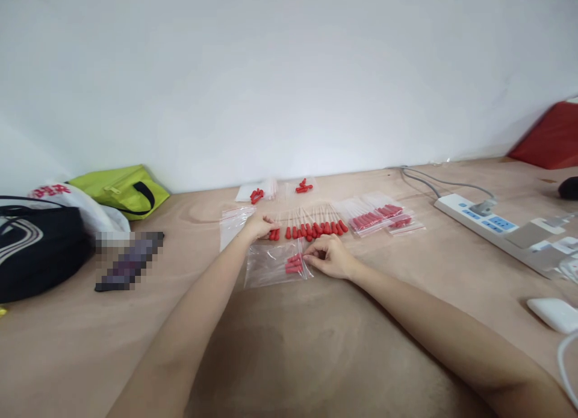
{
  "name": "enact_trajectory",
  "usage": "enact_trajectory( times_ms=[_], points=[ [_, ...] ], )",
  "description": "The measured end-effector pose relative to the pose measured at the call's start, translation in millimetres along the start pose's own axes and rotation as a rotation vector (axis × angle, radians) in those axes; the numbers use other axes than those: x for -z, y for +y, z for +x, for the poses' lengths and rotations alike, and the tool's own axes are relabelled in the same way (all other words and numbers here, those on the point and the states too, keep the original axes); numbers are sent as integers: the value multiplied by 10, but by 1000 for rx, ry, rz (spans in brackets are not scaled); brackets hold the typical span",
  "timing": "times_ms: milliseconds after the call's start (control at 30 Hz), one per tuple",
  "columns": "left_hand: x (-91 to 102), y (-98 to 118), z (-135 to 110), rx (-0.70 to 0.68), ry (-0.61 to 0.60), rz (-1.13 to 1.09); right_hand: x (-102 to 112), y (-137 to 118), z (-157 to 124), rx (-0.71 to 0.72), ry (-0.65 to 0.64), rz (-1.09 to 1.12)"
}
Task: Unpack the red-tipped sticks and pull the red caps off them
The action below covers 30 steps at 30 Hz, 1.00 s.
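Observation:
A row of thin sticks with red tips (316,226) lies on the wooden table (289,346). My left hand (259,226) rests at the row's left end, fingers curled over the nearest red-tipped sticks. In front of the row lies a clear zip bag (271,267) with a few red-tipped sticks inside. My right hand (329,256) pinches the bag's right edge where the red tips sit. An empty clear bag (232,224) lies just left of my left hand.
Filled clear bags (379,218) lie right of the row, two more bags with red pieces (271,192) near the wall. A white power strip (497,228) with cable runs at the right. A black bag (36,243), green pouch (121,190) and white plastic bag sit left.

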<state>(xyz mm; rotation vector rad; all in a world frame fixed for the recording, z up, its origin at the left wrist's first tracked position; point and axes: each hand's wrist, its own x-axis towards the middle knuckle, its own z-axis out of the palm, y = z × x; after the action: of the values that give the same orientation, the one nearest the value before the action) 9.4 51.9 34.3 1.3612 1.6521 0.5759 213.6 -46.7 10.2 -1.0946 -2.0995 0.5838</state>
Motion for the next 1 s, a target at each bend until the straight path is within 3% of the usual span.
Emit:
enact_trajectory(
  times_ms=[300, 633, 733, 800, 900, 1000],
  points=[
    [-90, -24, -85, -45, 126, 150, -31, 1, 8, 17, -26, -32],
    [33, -28, -235, -146, 217, 404, -45, 23, 7, 35, -40, -59],
    [33, -24, -435, -277, 333, 484, -45, 18, 2, 40, -32, -56],
    [13, -80, -615, -528, 401, 586, -49, 16, 2, 43, -32, -48],
    [-42, -247, -875, -779, 262, 627, -61, 22, 9, 53, -38, -52],
    [-92, -427, -1036, -808, 98, 631, -74, 35, 18, 83, -36, -95]
  ],
)
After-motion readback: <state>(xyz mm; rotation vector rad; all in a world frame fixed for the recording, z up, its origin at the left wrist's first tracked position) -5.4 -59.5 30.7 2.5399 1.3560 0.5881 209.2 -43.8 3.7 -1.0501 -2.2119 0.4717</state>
